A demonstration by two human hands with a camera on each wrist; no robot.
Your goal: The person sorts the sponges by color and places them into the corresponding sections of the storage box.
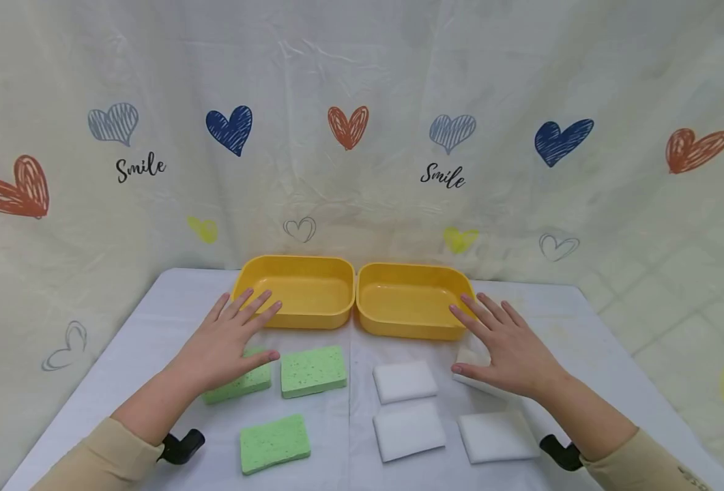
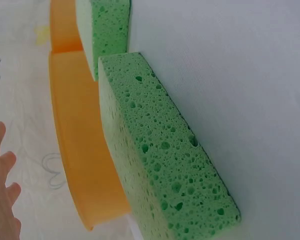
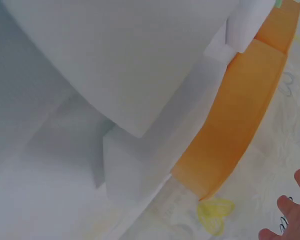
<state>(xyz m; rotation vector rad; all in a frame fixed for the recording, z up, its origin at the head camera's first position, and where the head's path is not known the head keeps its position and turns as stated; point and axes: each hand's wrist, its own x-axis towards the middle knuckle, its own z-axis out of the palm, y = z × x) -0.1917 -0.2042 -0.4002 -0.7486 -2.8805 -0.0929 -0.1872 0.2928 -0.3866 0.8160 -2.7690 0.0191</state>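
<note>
In the head view, the left hand (image 1: 222, 348) is spread with straight fingers above a green sponge (image 1: 239, 385), partly covering it, its fingertips over the left yellow tray (image 1: 300, 320). Two more green sponges lie near it, one to the right (image 1: 314, 372) and one in front (image 1: 274, 444). The right hand (image 1: 509, 351), also spread and holding nothing, hovers over a partly hidden white sponge (image 1: 481, 386), fingertips at the right yellow tray (image 1: 412, 329). Three other white sponges (image 1: 404, 382) lie beside and in front of it. The left wrist view shows green sponges (image 2: 160, 150) close up.
Both trays stand side by side at the back of the white-covered table (image 1: 362, 470), with nothing seen inside them. Behind them hangs a pale curtain (image 1: 392, 75) printed with hearts. A dark wrist strap piece (image 1: 182, 447) shows by each sleeve.
</note>
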